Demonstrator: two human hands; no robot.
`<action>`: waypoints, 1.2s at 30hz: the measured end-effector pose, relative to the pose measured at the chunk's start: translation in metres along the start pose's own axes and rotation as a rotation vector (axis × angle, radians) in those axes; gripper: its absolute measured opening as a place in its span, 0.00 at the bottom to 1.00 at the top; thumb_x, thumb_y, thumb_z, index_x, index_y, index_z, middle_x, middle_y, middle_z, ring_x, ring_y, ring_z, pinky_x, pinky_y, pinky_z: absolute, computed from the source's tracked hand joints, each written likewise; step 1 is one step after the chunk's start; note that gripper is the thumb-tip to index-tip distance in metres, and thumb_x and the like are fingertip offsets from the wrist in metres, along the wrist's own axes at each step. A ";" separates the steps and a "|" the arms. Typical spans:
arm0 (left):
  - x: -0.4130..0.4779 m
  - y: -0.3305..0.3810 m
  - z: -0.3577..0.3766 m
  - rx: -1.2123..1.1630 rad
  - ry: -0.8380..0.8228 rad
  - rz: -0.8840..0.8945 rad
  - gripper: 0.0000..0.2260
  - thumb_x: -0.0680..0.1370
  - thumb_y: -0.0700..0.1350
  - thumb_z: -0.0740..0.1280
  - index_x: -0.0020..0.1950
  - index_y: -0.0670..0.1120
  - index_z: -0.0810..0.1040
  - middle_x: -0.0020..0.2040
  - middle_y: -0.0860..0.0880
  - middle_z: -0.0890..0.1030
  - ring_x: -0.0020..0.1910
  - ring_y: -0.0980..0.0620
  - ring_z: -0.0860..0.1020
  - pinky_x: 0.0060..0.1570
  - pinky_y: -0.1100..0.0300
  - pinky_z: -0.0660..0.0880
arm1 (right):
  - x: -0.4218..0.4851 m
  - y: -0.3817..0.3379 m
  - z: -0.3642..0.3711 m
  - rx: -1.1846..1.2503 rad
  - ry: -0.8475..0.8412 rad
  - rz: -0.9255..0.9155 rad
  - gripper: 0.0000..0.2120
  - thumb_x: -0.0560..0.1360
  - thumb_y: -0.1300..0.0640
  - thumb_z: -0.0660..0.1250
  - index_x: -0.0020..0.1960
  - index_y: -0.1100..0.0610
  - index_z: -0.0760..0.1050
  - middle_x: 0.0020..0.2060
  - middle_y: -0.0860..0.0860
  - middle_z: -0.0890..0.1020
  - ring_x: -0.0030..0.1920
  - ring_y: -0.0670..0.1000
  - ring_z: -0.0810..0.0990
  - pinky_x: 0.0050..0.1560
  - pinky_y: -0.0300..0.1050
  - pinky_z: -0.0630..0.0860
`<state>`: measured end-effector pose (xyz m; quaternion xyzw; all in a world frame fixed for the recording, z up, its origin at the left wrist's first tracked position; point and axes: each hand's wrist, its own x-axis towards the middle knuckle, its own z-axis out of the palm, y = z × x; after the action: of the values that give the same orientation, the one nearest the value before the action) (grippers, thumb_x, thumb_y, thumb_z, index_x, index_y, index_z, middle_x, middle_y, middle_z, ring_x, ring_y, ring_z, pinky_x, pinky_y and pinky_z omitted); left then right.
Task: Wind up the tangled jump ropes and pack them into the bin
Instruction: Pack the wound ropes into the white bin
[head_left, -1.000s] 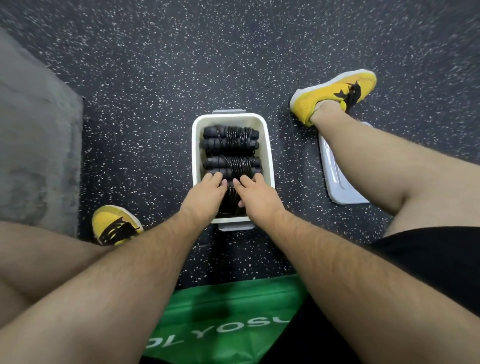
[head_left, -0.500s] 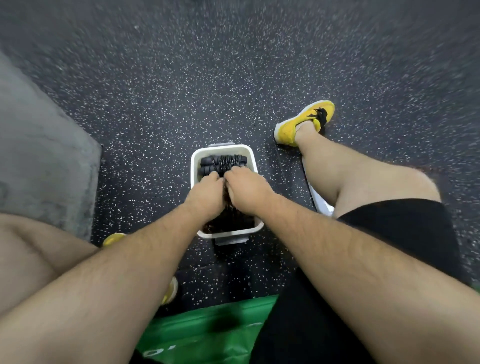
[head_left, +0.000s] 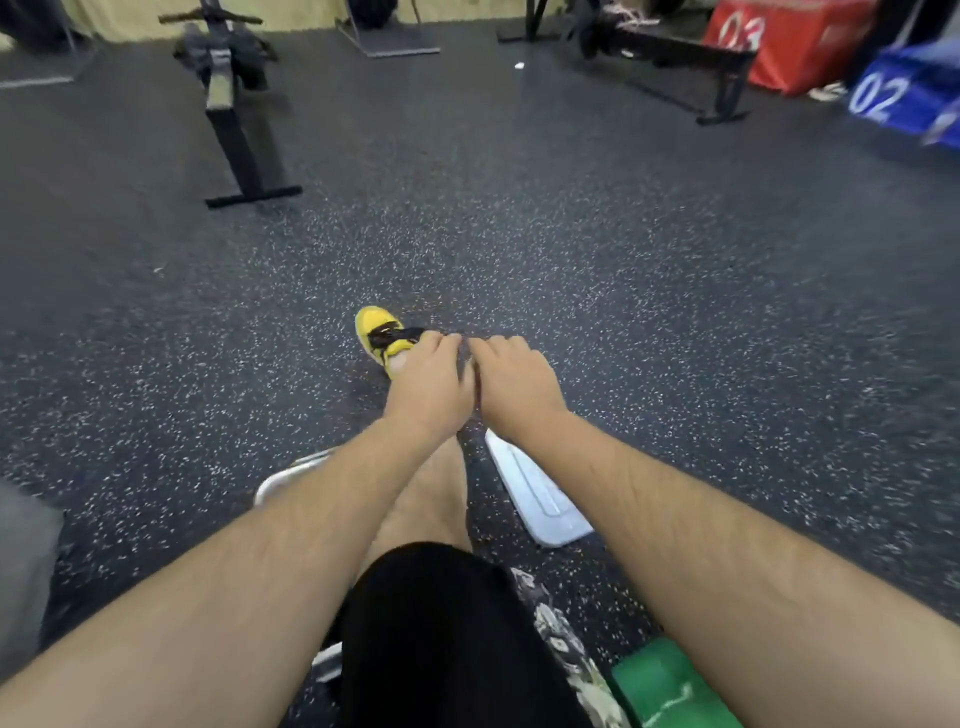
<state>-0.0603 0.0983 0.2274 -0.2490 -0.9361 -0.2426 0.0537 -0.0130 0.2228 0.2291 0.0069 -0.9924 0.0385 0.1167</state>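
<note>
Open floor (head_left: 519, 234) ahead past my shoe (head_left: 376, 327); leg (head_left: 431, 499) below, lid (head_left: 535, 493) right, bin (head_left: 283, 475) left block low passes.

1. The left hand (head_left: 431, 387) and right hand (head_left: 517, 387) reach forward side by side, almost touching, backs up, above an outstretched bare leg.
2. Their fingers bend down at the tips. The palms are hidden, so whether they hold anything cannot be told.
3. A yellow shoe (head_left: 378, 328) with black laces shows just beyond the left hand, partly covered by it.
4. A curved white rim of the bin (head_left: 291, 474) peeks out beside the left forearm.
5. The pale lid (head_left: 537, 501) lies flat on the speckled floor (head_left: 675, 312), between leg and right forearm.
6. Black shorts (head_left: 441, 639) and a green mat (head_left: 670, 686) sit lowest.
7. Far back stand a rowing machine (head_left: 231, 119), a red box (head_left: 795, 41) marked 03 and a blue box (head_left: 904, 88) marked 02.
</note>
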 end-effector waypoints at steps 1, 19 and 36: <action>0.004 0.016 0.017 0.021 -0.027 0.005 0.18 0.82 0.50 0.57 0.66 0.40 0.75 0.62 0.40 0.77 0.63 0.39 0.74 0.63 0.45 0.69 | -0.005 0.018 0.005 -0.008 -0.012 0.024 0.19 0.76 0.55 0.63 0.67 0.55 0.69 0.58 0.52 0.76 0.59 0.57 0.74 0.52 0.50 0.71; -0.020 0.001 0.293 0.069 -0.825 -0.412 0.30 0.84 0.59 0.55 0.83 0.53 0.48 0.82 0.40 0.48 0.79 0.40 0.56 0.74 0.47 0.61 | -0.082 0.189 0.224 -0.058 -0.542 0.368 0.33 0.81 0.42 0.61 0.79 0.54 0.54 0.72 0.55 0.67 0.68 0.58 0.67 0.64 0.54 0.69; 0.028 0.006 0.297 -0.612 -0.432 -0.705 0.33 0.78 0.39 0.72 0.79 0.54 0.63 0.79 0.52 0.61 0.76 0.47 0.61 0.67 0.55 0.65 | -0.076 0.203 0.246 0.396 -0.312 0.911 0.52 0.64 0.38 0.77 0.78 0.47 0.52 0.61 0.54 0.62 0.60 0.55 0.60 0.54 0.49 0.70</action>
<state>-0.0755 0.2586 -0.0243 0.0329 -0.8390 -0.4520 -0.3012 -0.0005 0.4062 -0.0421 -0.3983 -0.8740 0.2708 -0.0647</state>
